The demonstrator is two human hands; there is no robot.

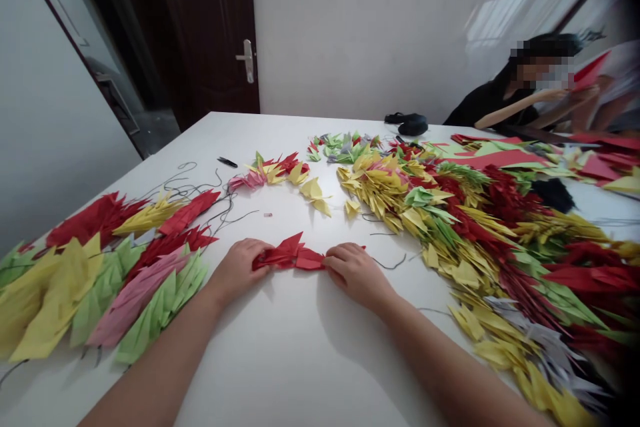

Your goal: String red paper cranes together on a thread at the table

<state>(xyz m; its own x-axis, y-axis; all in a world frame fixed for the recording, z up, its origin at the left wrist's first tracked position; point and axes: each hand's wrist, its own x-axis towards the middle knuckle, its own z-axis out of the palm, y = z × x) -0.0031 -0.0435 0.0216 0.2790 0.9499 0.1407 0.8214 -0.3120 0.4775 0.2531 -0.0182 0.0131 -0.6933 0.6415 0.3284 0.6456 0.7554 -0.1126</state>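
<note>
Near the middle of the white table [250,360], a short row of red folded-paper pieces [295,253] lies between my hands, pointed tips sticking up. My left hand [243,270] is closed around the left end of the row. At the other end, my right hand [357,273] has its fingers curled over the red paper, with a bit of red showing past the knuckles. A dark thread [393,265] trails out to the right of that hand. My fingertips are partly hidden by the paper and the hands themselves.
Bundles of strung folded paper [155,280] lie left with loose black threads [200,193]. A long multicoloured heap [450,233] covers the right. Small black snips [227,162] and a black pouch [413,124] sit farther back. A person [525,87] at the far right holds red paper [593,71].
</note>
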